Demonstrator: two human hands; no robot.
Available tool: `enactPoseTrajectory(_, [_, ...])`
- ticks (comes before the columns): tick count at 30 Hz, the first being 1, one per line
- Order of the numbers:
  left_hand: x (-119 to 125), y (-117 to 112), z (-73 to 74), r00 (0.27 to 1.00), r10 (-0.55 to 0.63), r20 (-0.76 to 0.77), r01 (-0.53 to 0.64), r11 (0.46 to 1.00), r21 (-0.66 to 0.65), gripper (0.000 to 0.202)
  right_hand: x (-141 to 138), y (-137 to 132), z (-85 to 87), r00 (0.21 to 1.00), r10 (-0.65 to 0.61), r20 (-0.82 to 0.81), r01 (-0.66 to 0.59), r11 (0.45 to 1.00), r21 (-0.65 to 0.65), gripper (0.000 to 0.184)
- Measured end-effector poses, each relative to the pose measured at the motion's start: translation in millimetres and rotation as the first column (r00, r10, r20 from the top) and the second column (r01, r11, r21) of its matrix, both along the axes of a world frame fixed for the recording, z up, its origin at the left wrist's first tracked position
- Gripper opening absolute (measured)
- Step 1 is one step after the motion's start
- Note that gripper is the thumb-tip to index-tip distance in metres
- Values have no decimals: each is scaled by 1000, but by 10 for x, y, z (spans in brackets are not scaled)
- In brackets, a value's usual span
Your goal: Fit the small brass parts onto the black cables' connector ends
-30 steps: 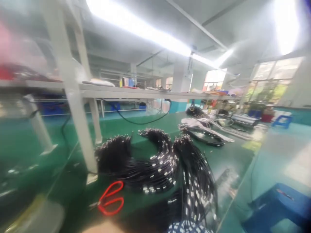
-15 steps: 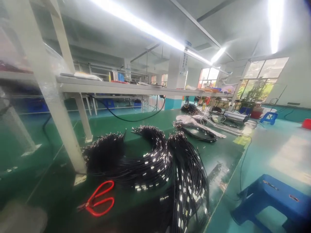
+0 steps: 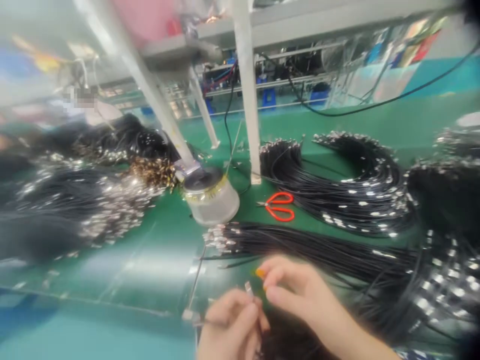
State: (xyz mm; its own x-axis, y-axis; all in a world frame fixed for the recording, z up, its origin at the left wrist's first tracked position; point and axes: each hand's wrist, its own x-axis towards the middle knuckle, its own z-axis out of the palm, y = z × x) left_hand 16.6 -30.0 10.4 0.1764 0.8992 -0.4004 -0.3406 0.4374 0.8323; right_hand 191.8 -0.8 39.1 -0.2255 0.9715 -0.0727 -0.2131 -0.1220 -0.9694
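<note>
My left hand [image 3: 232, 325] is closed around a thin black cable, whose small pale connector [image 3: 248, 287] pokes up past the fingers. Just to the right, my right hand [image 3: 296, 290] is half curled, thumb and forefinger slightly apart, with orange at the tips and no object visible between them. Behind both hands lies a bundle of black cables [image 3: 300, 242] with pale metallic ends at its left. Red-handled scissors [image 3: 279, 206] rest on the green bench top [image 3: 150, 270] beyond that bundle.
A whitish spool-like tub [image 3: 213, 202] stands left of the scissors. Curved black cable bundles [image 3: 348, 195] lie at the right; blurred heaps of cables [image 3: 75, 210] fill the left. White posts [image 3: 245, 90] carry a shelf, and a black cord [image 3: 352, 112] hangs below it.
The view has swung left and down. Both my hands have come into sight, the left with a cable. The scissors now appear farther right and higher in the picture.
</note>
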Motion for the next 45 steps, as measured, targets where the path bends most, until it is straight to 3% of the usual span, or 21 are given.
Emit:
enactPoseTrajectory(2, [134,39,236,998,52,42,-50,998,-37,38,-26,-24,18,999,22,32,-22,1000,3,14])
enactPoseTrajectory(4, [193,34,329,995,84,52,-82,995,-48,35,-46,-29,39,998,30,52,-30,1000,3,13])
enactPoseTrajectory(15, [209,-39,453,988,121,95,-114,991,-75,26,-169,-64,40,990,-8,-138,-11,990,-137,16])
enactPoseTrajectory(28, [183,-53,462,995,73,74,-67,995,-79,24,-215,-105,70,983,-21,-181,-15,981,-195,20])
enactPoseTrajectory(45, [190,-75,482,995,82,53,-77,994,-83,23,-245,-112,96,991,-51,-120,32,987,-159,20])
